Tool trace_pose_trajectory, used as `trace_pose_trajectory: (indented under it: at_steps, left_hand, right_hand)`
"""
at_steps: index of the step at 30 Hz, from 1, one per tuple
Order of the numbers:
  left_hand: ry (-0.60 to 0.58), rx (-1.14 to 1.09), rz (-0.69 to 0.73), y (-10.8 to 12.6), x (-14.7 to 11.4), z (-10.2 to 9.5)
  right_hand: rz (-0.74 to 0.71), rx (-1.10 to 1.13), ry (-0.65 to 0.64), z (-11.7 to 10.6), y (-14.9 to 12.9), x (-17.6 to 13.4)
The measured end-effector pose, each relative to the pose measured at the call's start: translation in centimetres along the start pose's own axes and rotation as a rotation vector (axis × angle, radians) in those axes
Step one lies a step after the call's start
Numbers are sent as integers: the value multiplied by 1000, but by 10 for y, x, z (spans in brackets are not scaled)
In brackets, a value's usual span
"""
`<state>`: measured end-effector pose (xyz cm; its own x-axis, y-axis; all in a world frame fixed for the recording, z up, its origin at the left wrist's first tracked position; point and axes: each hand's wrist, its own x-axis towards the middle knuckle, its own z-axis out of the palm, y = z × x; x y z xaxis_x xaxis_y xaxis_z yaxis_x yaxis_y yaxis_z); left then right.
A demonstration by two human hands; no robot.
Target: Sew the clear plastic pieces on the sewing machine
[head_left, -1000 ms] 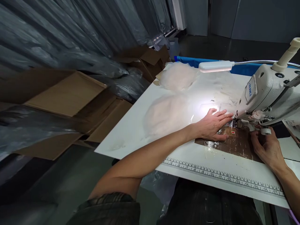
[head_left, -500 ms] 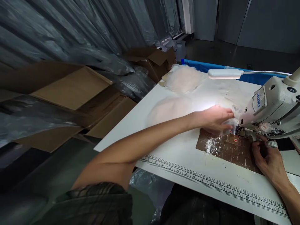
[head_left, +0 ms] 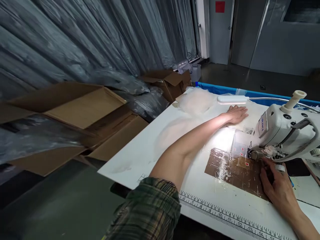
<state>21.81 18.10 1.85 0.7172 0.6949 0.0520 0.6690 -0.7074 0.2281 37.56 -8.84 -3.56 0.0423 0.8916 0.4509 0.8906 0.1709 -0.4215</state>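
We reach our flat, empty left hand (head_left: pixel 236 114) toward the sheer fabric pile (head_left: pixel 197 99); right hand (head_left: pixel 276 186) rests loosely by the sewing machine (head_left: pixel 282 133), holding nothing; stitching not underway.

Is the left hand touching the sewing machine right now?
Apart. In the head view the left hand lies flat on pale fabric below the lamp, with lit table showing between it and the sewing machine.

Grey plastic sheeting (head_left: pixel 87 43) hangs along the left wall. Open cardboard boxes (head_left: pixel 82 110) stand below it. Dark floor (head_left: pixel 57 206). Grey door (head_left: pixel 221 31) at rear, red sign (head_left: pixel 220 6) above.
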Motion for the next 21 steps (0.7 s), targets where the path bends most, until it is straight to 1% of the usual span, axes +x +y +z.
trace_pose_trajectory:
  at_steps: [3,6,10,13,17,19,21]
  left_hand:
    - [16,39,6,7,-12,-10]
    - [53,130,49,15,-37,-18]
    - [-38,220,56,24,-82,-18]
    - [-84,258,69,27,-110,-12]
    - [-92,265,102,24,-128,-8]
    - [-79,223,133,17,-136,-11]
    - [-46,152,128,6,-147,-18]
  right_hand:
    - [-60,-81,31,2,-2,-4]
    - [-120,-135,27,1,-8,-6]
    - [-199,-133,55,0,-15,-8]
    - [-207,-90,52,2,-14,-9]
    - [-191,-18,46,4,-9,-10]
    - [-190,-10,56,4,-7,-11]
    - [-201,-31,55,2,-6,-12]
